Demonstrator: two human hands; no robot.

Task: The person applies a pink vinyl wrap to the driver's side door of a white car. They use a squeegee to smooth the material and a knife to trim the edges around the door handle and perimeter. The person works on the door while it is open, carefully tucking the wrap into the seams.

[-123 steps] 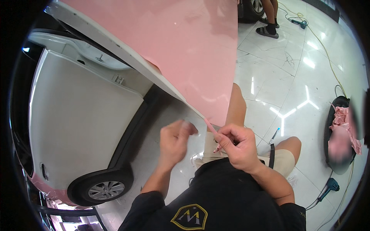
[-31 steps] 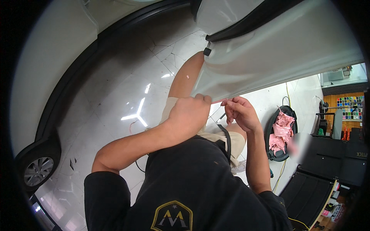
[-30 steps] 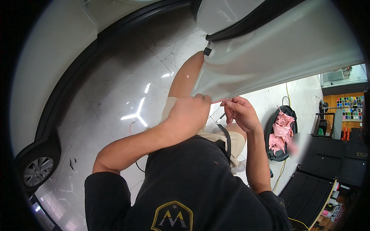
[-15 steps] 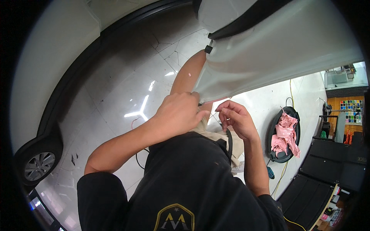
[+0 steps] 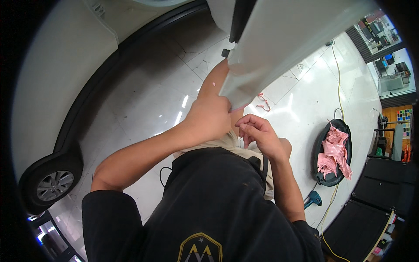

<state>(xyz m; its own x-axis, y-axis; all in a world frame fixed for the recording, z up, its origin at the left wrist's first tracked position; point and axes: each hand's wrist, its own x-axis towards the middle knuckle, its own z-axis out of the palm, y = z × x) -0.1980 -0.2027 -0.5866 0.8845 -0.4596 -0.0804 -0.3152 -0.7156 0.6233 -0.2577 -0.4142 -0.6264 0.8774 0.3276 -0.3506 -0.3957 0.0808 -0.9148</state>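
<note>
A pale car door panel (image 5: 275,48) stands open in front of me, with a pink strip along its lower edge. My left hand (image 5: 209,115) is closed against the panel's near lower corner, its fingers curled inward. What those fingers hold is hidden behind the knuckles. Just to the right, my right hand (image 5: 259,133) is bent at the fingers, with thumb and forefinger close together in a pinch below the same corner. Anything between them is too small to make out. A tiny pink scrap (image 5: 214,84) sticks to my leg beyond the left hand.
A black tub (image 5: 320,150) with crumpled pink film (image 5: 335,148) stands at the right, beside a yellow cable (image 5: 339,83) and a teal power tool (image 5: 313,199). Pink shreds (image 5: 263,104) lie on the tiled floor. The car body and wheel (image 5: 54,185) fill the left; black cases (image 5: 379,187) stand far right.
The door panel appears turned and narrower, uncovering floor and pink shreds to its right. My view has shifted. Both hands keep nearly the same pose by the corner.
</note>
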